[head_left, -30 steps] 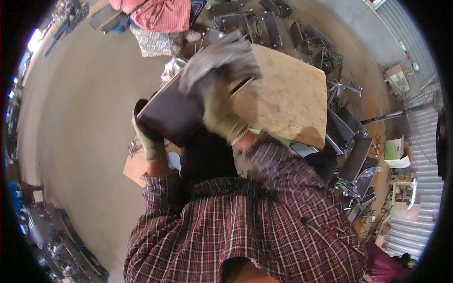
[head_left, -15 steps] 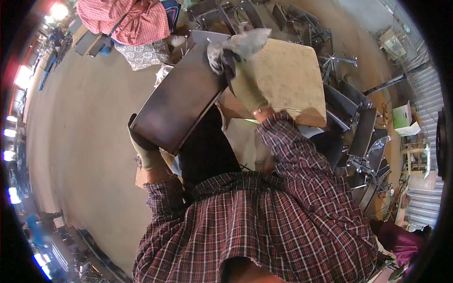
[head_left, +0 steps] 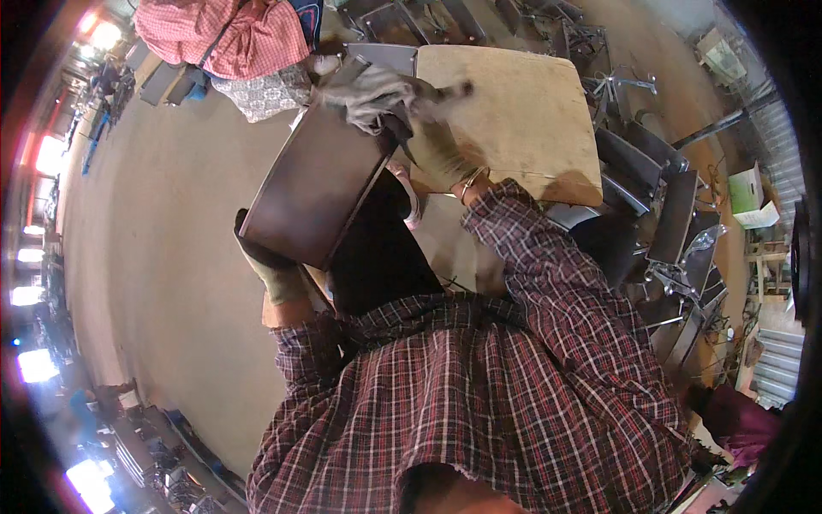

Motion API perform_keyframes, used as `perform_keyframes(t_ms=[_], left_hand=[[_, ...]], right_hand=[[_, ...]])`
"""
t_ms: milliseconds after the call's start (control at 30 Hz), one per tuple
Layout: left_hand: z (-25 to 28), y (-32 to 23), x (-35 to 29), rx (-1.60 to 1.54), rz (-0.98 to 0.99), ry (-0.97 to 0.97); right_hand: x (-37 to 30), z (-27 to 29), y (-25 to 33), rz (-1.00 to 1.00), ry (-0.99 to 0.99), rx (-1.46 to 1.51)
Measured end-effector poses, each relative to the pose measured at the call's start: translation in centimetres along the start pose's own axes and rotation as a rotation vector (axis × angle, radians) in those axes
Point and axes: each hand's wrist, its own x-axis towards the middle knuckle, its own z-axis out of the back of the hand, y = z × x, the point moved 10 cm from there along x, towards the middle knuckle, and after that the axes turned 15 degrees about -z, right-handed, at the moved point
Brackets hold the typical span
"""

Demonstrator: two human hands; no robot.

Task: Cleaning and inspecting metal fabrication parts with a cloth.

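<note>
A dark brown rectangular panel (head_left: 312,193) lies tilted across my lap, its far end near a wooden table. My left hand (head_left: 270,261), in a dark and khaki glove, is closed round the panel's near left corner. My right hand (head_left: 435,150), gloved the same way, is closed on a crumpled grey cloth (head_left: 372,96). This cloth rests over the panel's far end, with a loose tip trailing to the right above the table. The fingers of the right hand are partly hidden by the cloth.
The worn wooden table (head_left: 522,120) stands just ahead to the right. Several dark panels with metal frames (head_left: 672,214) are piled at the right. A person in a pink checked garment (head_left: 201,38) is at the far left. A green and white carton (head_left: 752,199) sits far right.
The cloth has swept left across the far end of the panel, along with my right hand. My left hand keeps its hold on the panel corner. The whole view has shifted slightly.
</note>
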Motion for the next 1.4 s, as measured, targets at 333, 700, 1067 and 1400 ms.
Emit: perform_keyframes(t_ms=[333, 700, 1067, 1400], left_hand=[[1.3, -0.5, 0.0, 0.019, -0.038, -0.051], [-3.6, -6.6, 2.4, 0.384, -0.222, -0.131], [-16.0, -10.1, 1.5, 0.63, -0.381, -0.058], [-25.6, -10.2, 0.4, 1.021, -0.856, 0.064]], right_hand=[[-5.8, -0.9, 5.3, 0.376, -0.242, -0.573], [-2.6, 0.7, -2.5, 0.055, -0.321, -0.41], [2.6, 13.7, -8.3, 0.028, -0.673, 0.184], [-1.9, 2.6, 0.9, 0.219, -0.318, -0.378]])
